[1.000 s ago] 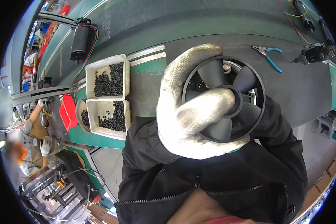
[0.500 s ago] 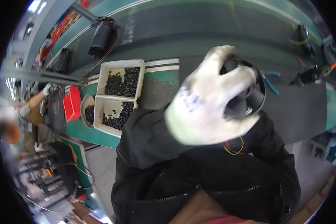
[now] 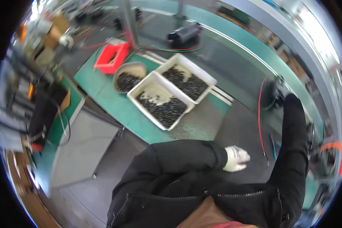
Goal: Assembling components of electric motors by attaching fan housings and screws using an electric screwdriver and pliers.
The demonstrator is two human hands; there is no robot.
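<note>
Head view looks down past your black jacket onto a grey and green workbench (image 3: 114, 102). No package or label shows clearly; the brightest marker is a red bin (image 3: 112, 57) at the far left of the bench, square and open-topped, its contents too blurred to tell. Just beside it on the right sits a round tan bowl (image 3: 128, 77) with dark small parts inside. Next come two white rectangular trays side by side and touching: the nearer tray (image 3: 160, 99) holds a layer of small black parts with a bare pale patch at its far end, and the farther tray (image 3: 187, 78) holds the same kind of black parts. Behind them, across the grey mat, lies a black motor-like unit (image 3: 184, 34) with red and green wires trailing from it.

Your left hand (image 3: 235, 158), in a white work glove, hangs over the grey mat (image 3: 216, 125) near your body, fingers loosely curled and holding nothing. A red wire (image 3: 260, 117) runs down the mat just to its right. Your right hand (image 3: 279, 95) reaches far out at the end of a black sleeve toward a dark object at the bench's right; it is too blurred to tell whether it grips anything.
</note>
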